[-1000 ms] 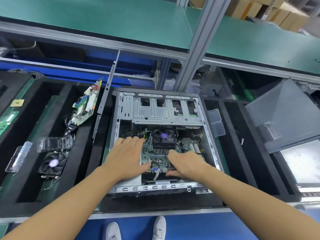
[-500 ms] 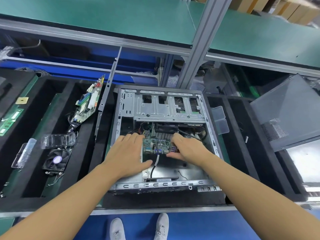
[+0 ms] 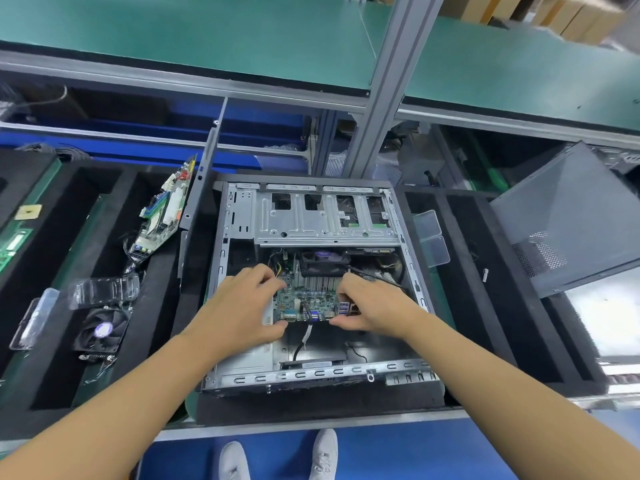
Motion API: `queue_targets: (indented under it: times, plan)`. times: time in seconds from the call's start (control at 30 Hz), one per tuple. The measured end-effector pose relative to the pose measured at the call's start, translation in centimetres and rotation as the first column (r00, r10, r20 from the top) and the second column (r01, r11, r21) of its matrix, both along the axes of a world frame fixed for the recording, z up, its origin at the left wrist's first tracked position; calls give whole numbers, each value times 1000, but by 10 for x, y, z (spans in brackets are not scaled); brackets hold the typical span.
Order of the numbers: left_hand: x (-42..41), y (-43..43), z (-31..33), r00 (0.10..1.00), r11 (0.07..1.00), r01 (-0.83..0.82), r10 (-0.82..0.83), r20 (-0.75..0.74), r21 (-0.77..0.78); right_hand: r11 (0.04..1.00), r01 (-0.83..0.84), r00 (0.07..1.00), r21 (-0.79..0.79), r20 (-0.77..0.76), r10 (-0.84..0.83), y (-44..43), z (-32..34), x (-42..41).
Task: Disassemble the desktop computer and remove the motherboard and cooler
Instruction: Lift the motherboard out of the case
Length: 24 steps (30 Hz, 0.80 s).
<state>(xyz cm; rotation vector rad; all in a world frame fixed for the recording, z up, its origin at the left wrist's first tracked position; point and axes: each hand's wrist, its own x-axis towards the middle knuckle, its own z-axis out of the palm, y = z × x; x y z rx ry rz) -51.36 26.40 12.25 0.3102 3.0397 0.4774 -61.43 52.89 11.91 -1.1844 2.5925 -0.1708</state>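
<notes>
Left hand [image 3: 242, 306] and right hand [image 3: 375, 306] gripping motherboard [image 3: 308, 301] sides, port edge raised higher than before

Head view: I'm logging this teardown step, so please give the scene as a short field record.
case: open grey metal computer case, lying flat in black foam tray
board: green motherboard with black fan cooler, inside case
left hand: grips board's left edge
right hand: grips board's right edge
left of case: second green circuit board, loose black fan
</notes>
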Motion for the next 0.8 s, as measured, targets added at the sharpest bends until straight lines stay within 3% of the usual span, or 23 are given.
queue_targets:
  times: [0.23, 0.5, 0.8]
  plan:
    - [6, -2, -6, 995, 992, 23, -11, -96, 125, 999, -3, 997, -37, -72, 0, -4, -4, 8]
    - [5, -1, -3, 999, 996, -34, 37, -33, 80, 995, 49, 994, -85, -92, -57, -8, -2, 17]
    - [7, -7, -7, 992, 996, 55, -46, -121, 76, 990, 63, 995, -128, -67, -72, -3, -1, 22]
